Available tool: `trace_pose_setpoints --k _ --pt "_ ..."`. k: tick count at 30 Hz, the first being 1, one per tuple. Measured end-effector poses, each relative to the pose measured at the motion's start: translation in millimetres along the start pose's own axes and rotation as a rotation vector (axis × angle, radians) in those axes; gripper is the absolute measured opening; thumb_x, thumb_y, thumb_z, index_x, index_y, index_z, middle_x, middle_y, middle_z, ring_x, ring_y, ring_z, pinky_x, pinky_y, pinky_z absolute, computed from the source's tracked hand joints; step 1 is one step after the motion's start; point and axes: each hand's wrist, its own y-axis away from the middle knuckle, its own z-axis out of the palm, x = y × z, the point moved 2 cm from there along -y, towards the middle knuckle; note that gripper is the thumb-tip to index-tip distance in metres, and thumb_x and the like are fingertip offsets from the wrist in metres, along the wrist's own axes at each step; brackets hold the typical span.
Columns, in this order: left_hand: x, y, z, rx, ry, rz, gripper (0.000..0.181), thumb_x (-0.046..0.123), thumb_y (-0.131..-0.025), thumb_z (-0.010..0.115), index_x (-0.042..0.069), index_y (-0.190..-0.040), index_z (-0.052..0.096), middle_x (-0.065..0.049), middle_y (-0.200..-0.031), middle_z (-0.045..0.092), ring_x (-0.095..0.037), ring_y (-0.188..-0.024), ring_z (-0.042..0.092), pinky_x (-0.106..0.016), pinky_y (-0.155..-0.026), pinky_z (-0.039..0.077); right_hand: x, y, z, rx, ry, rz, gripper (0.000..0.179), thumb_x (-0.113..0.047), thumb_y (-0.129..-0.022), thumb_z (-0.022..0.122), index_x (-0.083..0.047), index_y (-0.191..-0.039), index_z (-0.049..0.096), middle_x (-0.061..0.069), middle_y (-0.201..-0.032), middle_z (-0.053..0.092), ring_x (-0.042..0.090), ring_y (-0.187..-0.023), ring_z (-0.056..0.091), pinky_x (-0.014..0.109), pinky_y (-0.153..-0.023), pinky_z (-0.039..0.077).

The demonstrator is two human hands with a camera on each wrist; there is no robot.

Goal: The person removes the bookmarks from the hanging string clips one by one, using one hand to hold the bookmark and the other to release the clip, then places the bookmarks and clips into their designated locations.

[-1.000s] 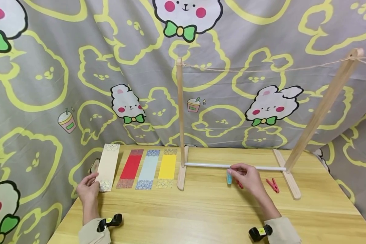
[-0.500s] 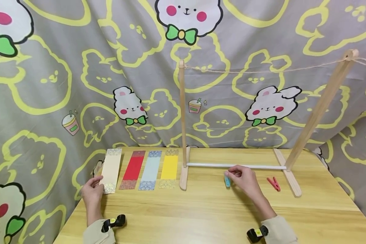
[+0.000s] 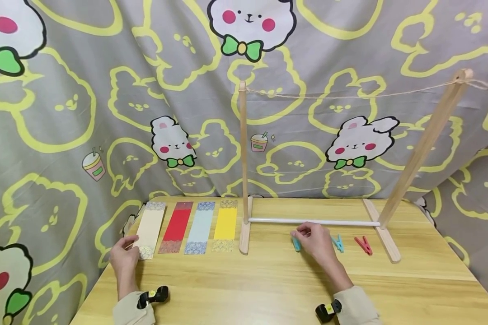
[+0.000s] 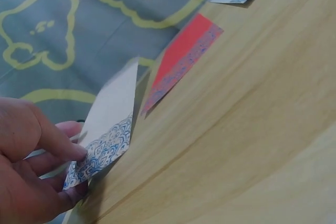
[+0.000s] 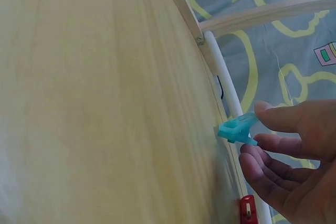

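At the left of the table, my left hand (image 3: 124,257) pinches the near end of a cream paper strip (image 3: 151,228) with a patterned border. The left wrist view shows that strip's end (image 4: 107,142) raised off the wood between thumb and fingers. My right hand (image 3: 317,241) pinches a light-blue clothespin (image 5: 239,128) by its handles, just in front of the white rod (image 3: 309,221). Close by lies a red clothespin (image 5: 248,209), seen in the right wrist view. Right of that hand are another blue clothespin (image 3: 338,243) and a red one (image 3: 363,245).
Red (image 3: 176,227), pale-blue (image 3: 199,228) and yellow (image 3: 225,225) strips lie side by side beside the cream one. A wooden stand has a left post (image 3: 244,153) and a right post (image 3: 427,144), with a string (image 3: 329,97) between their tops. A patterned curtain (image 3: 211,104) hangs behind.
My right hand has moved left with the blue clothespin, and another blue clothespin has come into view on its right. The cream strip's far end has shifted slightly rightward and down in view.
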Motion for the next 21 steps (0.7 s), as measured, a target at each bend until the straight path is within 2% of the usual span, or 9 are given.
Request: trace_pose_setpoints --k 8,15,21 --pt "-3.1 0.3 4.1 -0.014 -0.004 0.008 0.039 -0.009 -0.080 0.052 -0.008 -0.116 0.069 -0.029 -0.119 0.065 -0.024 -0.094 0.050 -0.015 -0.068 0.036 0.4 1.5 4.6 0.001 0.025 0.002 0.012 -0.017 -0.088 0.083 -0.007 -0.085 0.076 0.000 -0.075 0.069 0.011 -0.067 0.062 0.031 -0.062 0.054" --pt "-0.9 -1.6 7.1 -0.038 -0.015 0.051 0.041 -0.012 -0.077 0.056 -0.010 -0.116 0.069 -0.032 -0.118 0.065 -0.026 -0.094 0.052 -0.010 -0.063 0.035 1.3 1.2 7.5 -0.005 0.066 -0.005 0.013 -0.019 -0.088 0.083 -0.009 -0.083 0.075 -0.002 -0.072 0.067 0.010 -0.065 0.059 0.032 -0.061 0.052" --pt "2.4 -1.4 9.3 -0.056 -0.049 0.072 0.040 -0.013 -0.078 0.055 -0.011 -0.116 0.068 -0.031 -0.110 0.063 -0.031 -0.093 0.052 -0.012 -0.062 0.033 1.7 -0.3 9.2 -0.011 0.069 -0.006 0.014 -0.018 -0.087 0.083 -0.009 -0.081 0.075 -0.001 -0.071 0.067 0.011 -0.063 0.058 0.033 -0.060 0.052"
